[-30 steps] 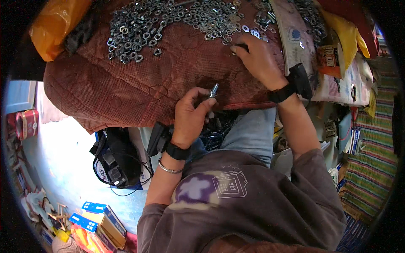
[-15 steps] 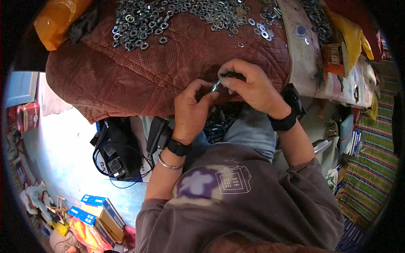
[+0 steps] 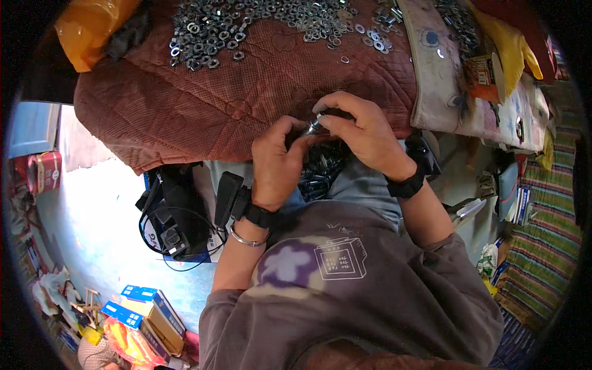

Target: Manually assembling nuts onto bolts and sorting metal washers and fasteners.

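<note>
Pinching a silver metal bolt (image 3: 312,129) with the left hand (image 3: 274,161) — its upper end with the right hand (image 3: 373,137) — at the edge of maroon quilted cloth (image 3: 172,117); apparently partway along, with loose silver hexagonal nuts (image 3: 200,44) and flat round metal washers (image 3: 378,44) left.

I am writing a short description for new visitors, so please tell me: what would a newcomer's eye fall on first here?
Probably the left hand and right hand, meeting at a small shiny metal part near the front edge of the red-brown quilted cloth. Then the many metal nuts spread across the cloth's far side, and the orange plastic at upper left.
</note>
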`<state>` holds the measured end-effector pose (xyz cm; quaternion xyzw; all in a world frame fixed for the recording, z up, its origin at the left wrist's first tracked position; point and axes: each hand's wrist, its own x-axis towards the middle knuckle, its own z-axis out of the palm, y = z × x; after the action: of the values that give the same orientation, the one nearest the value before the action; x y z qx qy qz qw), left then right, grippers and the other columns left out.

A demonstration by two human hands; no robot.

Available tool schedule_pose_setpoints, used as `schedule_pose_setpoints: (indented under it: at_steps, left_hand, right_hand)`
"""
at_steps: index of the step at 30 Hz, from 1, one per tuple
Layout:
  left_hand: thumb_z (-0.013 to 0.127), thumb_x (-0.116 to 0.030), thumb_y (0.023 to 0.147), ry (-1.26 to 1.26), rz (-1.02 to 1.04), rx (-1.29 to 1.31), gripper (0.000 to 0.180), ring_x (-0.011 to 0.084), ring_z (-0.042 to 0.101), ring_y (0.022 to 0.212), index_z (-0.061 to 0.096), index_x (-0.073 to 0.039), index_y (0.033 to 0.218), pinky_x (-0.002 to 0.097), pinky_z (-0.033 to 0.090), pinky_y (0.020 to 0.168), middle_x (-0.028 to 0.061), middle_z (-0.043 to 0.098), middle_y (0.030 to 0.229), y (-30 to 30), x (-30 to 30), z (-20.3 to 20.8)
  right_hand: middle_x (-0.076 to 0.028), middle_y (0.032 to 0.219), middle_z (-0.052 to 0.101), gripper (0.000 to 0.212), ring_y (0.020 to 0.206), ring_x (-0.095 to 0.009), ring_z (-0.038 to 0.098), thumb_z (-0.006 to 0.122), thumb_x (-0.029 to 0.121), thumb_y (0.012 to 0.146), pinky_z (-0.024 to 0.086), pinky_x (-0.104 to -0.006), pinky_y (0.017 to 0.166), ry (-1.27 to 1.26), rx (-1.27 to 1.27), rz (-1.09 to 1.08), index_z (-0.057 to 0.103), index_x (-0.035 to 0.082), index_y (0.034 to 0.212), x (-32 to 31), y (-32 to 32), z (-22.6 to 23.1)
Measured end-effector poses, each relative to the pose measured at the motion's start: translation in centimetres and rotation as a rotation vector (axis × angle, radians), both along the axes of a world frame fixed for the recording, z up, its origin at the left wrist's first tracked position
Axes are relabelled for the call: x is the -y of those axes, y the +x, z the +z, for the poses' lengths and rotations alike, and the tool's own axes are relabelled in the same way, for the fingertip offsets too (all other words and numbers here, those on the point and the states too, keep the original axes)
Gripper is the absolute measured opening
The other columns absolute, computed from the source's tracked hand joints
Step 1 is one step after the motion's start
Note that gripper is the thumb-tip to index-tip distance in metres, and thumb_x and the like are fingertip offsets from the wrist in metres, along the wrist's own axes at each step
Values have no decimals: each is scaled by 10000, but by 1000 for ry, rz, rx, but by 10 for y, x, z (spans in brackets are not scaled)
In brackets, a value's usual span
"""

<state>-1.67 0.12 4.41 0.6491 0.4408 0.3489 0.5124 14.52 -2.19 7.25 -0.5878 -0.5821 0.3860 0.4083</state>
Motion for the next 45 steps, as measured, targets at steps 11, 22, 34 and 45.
schedule_pose_setpoints:
  at_steps: [11,22,34,45]
  left_hand:
    - [631,-9,751,154,-45,-13,111,209,617,652,566,1,840,288,459,587,139,616,732,-9,6,0]
    - [614,-11,798,-402,-174,309,114,51,478,557,547,-38,885,192,378,478,-14,544,715,-28,7,5]
    - [596,3,809,-449,-165,387,83,28,453,531,538,-16,864,188,356,440,-21,531,657,-19,16,7]
    - [594,13,800,-374,-191,301,85,22,458,532,541,-12,862,183,350,439,-18,542,661,-13,20,11]
  right_hand:
    - [-105,825,614,164,747,-162,586,572,78,799,459,-301,669,-112,-75,-12,572,-13,936,15,-8,13]
    - [-79,819,605,143,776,-122,577,602,38,782,454,-260,693,9,-147,-57,566,8,918,16,-6,24]
    - [-47,895,627,192,850,-119,594,591,10,790,470,-260,741,29,-272,-107,566,14,980,29,-16,12]
    - [-84,859,626,170,825,-147,592,609,45,766,458,-276,746,36,-34,6,596,0,930,35,-2,21]
